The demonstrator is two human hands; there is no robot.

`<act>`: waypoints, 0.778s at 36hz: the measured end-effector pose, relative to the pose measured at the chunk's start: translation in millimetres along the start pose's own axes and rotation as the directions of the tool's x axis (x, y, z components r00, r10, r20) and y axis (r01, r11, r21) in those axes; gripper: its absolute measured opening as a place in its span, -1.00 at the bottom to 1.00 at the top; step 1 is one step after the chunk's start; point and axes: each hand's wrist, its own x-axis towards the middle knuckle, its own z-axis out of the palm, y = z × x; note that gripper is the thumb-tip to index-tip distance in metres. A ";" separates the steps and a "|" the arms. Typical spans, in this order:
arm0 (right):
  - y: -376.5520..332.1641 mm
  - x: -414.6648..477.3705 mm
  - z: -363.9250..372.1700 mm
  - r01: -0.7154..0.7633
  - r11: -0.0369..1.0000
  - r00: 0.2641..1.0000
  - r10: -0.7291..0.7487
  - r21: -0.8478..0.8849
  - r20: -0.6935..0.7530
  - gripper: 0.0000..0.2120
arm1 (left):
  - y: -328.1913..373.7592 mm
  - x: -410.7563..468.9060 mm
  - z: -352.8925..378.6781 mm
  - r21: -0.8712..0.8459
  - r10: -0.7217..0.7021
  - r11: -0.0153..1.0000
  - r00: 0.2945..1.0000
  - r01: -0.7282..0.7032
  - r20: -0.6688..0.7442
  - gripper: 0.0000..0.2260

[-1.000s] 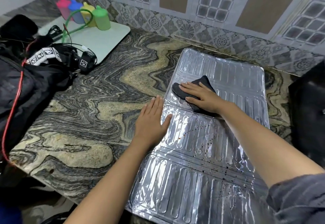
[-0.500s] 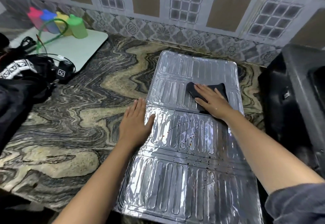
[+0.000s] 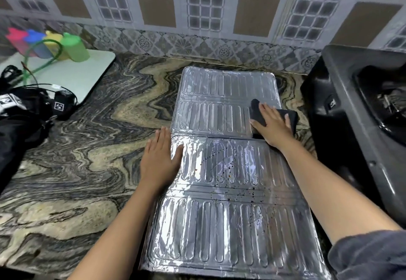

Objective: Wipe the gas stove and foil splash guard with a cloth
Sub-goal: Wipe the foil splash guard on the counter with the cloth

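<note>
The silver foil splash guard [image 3: 222,224] lies flat on the marbled counter, its ribbed panels dotted with dark specks in the middle. My right hand [image 3: 272,124] presses flat on a dark cloth [image 3: 291,118] at the guard's right edge, on the second panel from the wall. My left hand [image 3: 159,161] lies flat with fingers together on the guard's left edge, half on the counter, holding nothing. The black gas stove [image 3: 360,112] stands at the right, partly cut off by the frame.
A white board [image 3: 87,75] at the back left carries coloured bottles [image 3: 74,46] and a green hose. Black bags and cables [image 3: 28,108] pile at the left edge. A tiled wall [image 3: 197,15] runs along the back of the counter [image 3: 87,147].
My right hand has slid the cloth rightward across the foil to its right edge. My left hand has stayed on the left edge. The view has shifted right, showing more of the stove.
</note>
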 end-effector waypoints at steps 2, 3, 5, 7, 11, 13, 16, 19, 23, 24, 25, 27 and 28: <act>-0.8 1.6 0.9 -0.036 0.999 0.999 0.037 0.021 -0.040 -0.42 | -0.2 -0.3 -0.3 -0.006 0.006 1.000 1.000 -0.006 0.000 -0.40; -1.1 2.3 1.6 -0.048 0.998 0.997 0.050 0.039 -0.063 -0.44 | -0.3 -0.5 -0.3 -0.009 0.007 1.000 1.000 -0.007 0.002 -0.40; -1.4 3.7 2.9 -0.053 0.995 0.991 0.063 0.085 -0.118 -0.47 | -0.4 -0.3 -0.1 -0.013 0.008 1.000 1.000 -0.008 0.003 -0.40; -2.0 5.1 3.9 -0.053 0.989 0.980 0.078 0.140 -0.185 -0.51 | 0.2 -0.2 -0.5 -0.016 0.011 1.000 1.000 -0.011 0.000 -0.40; -2.7 9.1 3.3 -0.061 0.976 0.950 0.121 0.210 -0.286 -0.55 | 0.1 -0.6 -0.3 -0.011 0.015 1.000 1.000 -0.015 0.003 -0.40; -3.1 10.5 1.7 -0.066 0.973 0.940 0.135 0.221 -0.314 -0.56 | -0.7 0.3 0.5 -0.009 0.012 1.000 1.000 -0.012 0.006 -0.40; -4.0 13.0 -0.5 -0.060 0.967 0.927 0.146 0.248 -0.344 -0.58 | -0.6 2.1 1.3 -0.009 0.006 1.000 1.000 -0.006 0.007 -0.39; -4.9 15.3 -2.6 -0.037 0.944 0.915 0.164 0.328 -0.368 -0.60 | 1.2 0.9 0.7 -0.007 0.003 1.000 1.000 -0.003 0.008 -0.40; -11.9 12.4 -10.5 0.006 0.847 0.878 0.249 0.531 -0.408 -0.63 | 1.7 -0.2 -0.7 -0.006 -0.005 1.000 1.000 0.005 0.017 -0.40; -14.3 12.0 -13.9 0.017 0.828 0.865 0.269 0.561 -0.423 -0.63 | 1.4 0.2 -0.3 0.000 -0.008 1.000 1.000 0.008 0.021 -0.40; -17.0 11.7 -17.8 0.022 0.810 0.853 0.290 0.585 -0.433 -0.63 | 1.5 0.5 -0.1 0.008 -0.010 1.000 1.000 0.010 0.024 -0.40; -22.7 12.5 -26.8 0.033 0.777 0.837 0.323 0.629 -0.442 -0.63 | 1.2 1.0 0.7 0.022 -0.013 1.000 1.000 0.012 0.026 -0.40; -25.7 12.9 -32.0 0.049 0.761 0.828 0.331 0.647 -0.453 -0.62 | 1.2 1.4 1.2 0.023 -0.015 1.000 1.000 0.014 0.027 -0.40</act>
